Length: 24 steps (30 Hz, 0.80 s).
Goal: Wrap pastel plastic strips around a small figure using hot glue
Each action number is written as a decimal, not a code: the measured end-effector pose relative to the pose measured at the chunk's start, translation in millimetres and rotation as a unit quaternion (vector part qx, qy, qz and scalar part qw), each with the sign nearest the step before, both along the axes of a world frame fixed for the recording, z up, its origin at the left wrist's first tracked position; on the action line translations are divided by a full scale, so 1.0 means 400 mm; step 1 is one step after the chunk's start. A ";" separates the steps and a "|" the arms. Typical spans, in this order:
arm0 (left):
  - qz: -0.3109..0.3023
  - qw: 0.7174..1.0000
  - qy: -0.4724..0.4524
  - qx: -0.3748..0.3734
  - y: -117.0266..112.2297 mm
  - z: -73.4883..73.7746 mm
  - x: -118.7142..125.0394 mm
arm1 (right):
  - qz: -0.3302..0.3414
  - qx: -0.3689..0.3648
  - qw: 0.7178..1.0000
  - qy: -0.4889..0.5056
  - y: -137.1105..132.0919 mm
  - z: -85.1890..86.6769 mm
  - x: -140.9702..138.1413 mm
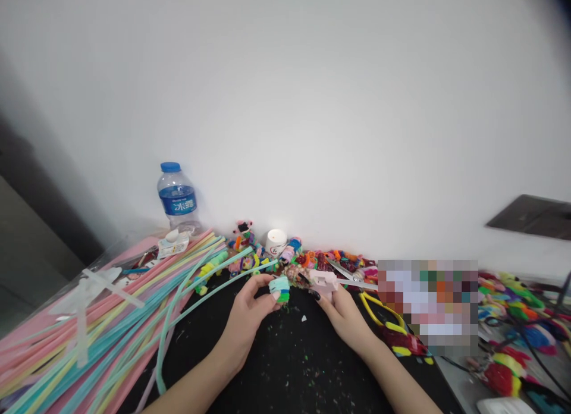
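My left hand is closed, pinching a small block of wound pipe cleaner in mint, blue and green between thumb and fingers. Just to its right, my right hand grips a pale pink hot glue gun. A whitish glue stick sticks out of the gun's back toward the right. The gun's nozzle end points left at the block; whether they touch I cannot tell. Beneath both hands lies a black mat with small scraps on it.
Long pastel pipe cleaners cover the left side. Along the wall stand a water bottle and a paper cup among colourful pipe-cleaner figures. Scissors and yellow-handled pliers lie right of my right hand. A blurred patch hides part of the right.
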<state>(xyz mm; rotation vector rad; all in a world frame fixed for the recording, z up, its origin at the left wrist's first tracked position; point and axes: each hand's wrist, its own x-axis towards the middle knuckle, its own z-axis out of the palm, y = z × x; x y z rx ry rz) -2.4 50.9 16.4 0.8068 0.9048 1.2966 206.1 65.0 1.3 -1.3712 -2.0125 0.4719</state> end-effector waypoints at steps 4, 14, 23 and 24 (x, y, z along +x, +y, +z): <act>-0.006 1.000 -0.001 0.001 0.004 -0.005 -0.006 | -0.059 0.020 0.998 -0.022 -0.006 -0.001 0.009; -0.004 1.000 0.000 -0.006 0.003 -0.002 -0.005 | -0.138 0.031 0.988 -0.058 -0.065 -0.006 0.074; -0.018 1.000 0.007 0.002 0.008 -0.016 -0.005 | -0.164 0.006 0.978 -0.129 -0.057 -0.017 0.077; -0.020 1.000 0.010 0.001 0.007 -0.016 -0.006 | -0.161 0.008 0.977 -0.139 -0.056 -0.017 0.075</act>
